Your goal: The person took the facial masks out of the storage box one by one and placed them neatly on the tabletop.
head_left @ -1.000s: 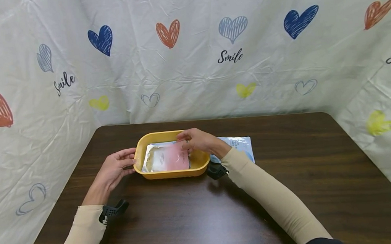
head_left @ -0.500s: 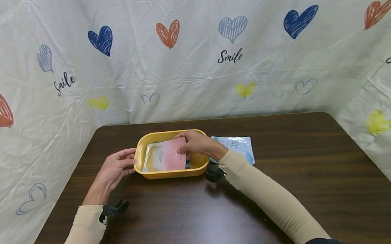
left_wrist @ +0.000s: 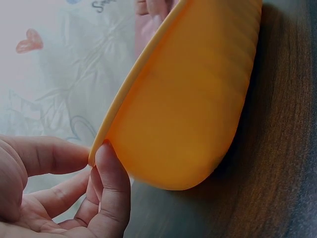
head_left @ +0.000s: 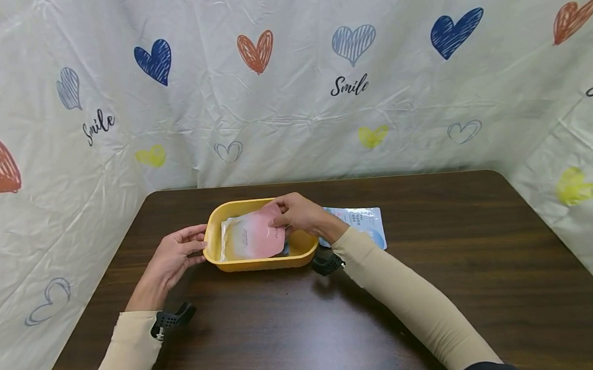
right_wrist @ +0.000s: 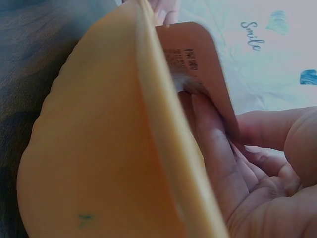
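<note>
A yellow plastic basin (head_left: 302, 260) stands at the back of the table. My left hand (head_left: 179, 253) pinches its left rim between thumb and fingers, as the left wrist view (left_wrist: 99, 183) shows close up. Inside the basin, my right hand (head_left: 301, 215) pinches the right edge of a pink, white and gold face mask packet (head_left: 250, 235). That packet is tilted, its right side raised. Beneath it the edge of another packet (head_left: 285, 248) peeks out. In the right wrist view, thumb and fingers meet at the raised packet's edge (right_wrist: 203, 54), behind the basin wall (right_wrist: 99, 144).
A light blue packet (head_left: 367, 223) lies on the table just right of the basin, partly covered by the right wrist. The dark wooden table (head_left: 297, 324) ends at a white curtain (head_left: 294, 150) with printed hearts. Each wrist wears a black strap.
My right hand has taken hold of the pink packet's right edge and raised it, tilting the packet. The left hand has stayed at the basin's rim.
</note>
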Available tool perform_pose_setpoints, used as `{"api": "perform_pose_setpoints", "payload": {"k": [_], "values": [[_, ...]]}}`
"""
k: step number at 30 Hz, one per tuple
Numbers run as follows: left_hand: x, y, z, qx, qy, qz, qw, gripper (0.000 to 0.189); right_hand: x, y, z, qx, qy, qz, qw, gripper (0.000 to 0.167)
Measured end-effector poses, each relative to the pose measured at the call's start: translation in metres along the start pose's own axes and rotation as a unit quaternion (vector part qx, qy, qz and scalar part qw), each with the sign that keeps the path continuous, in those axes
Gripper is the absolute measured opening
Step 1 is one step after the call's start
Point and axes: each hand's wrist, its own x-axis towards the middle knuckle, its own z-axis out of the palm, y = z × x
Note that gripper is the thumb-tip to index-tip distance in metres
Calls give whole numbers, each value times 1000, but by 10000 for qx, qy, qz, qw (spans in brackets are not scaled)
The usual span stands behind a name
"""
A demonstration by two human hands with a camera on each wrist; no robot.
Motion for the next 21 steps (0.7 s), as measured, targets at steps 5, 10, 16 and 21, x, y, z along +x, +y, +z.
{"api": "perform_pose_setpoints", "payload": {"k": [5,10,16,21], "values": [[1,-1,1,48,48,-24,10000,55,-5,-4,-3,50,107,18,9999,37],[2,-3,0,48,36,-5,10000,54,-8,-5,-8,-28,225,25,9997,37],[2,-3,-2,37,20,2,10000,54,-12,-5,-14,153,255,30,9996,37],[2,-2,-1,33,-36,12,10000,55,-19,-7,-22,424,222,-38,9988,37]]}}
